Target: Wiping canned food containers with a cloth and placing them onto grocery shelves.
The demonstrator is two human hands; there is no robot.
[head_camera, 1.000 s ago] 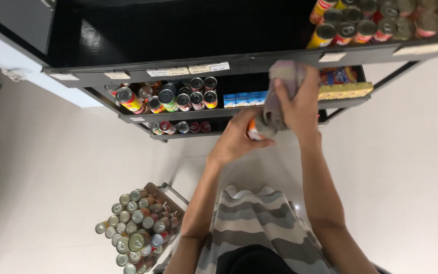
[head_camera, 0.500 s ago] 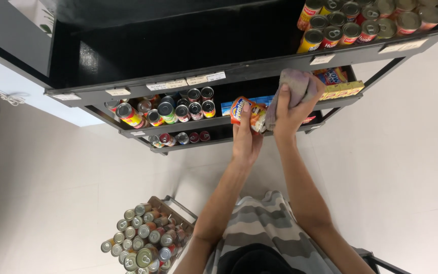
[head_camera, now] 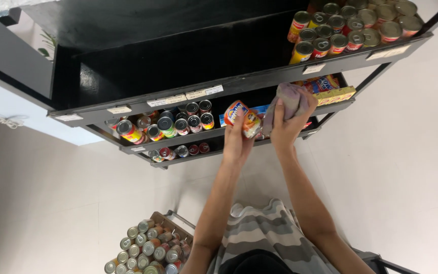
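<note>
Left hand [head_camera: 236,139] holds orange can [head_camera: 243,118] tilted, top toward shelf [head_camera: 178,139].

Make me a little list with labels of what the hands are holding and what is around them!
left hand: holds an orange can by the middle shelf
right hand: grips a grey cloth
middle shelf: cans in rows, boxes at the right
top shelf: cans at the right end, the rest bare
floor: crate full of cans
</note>
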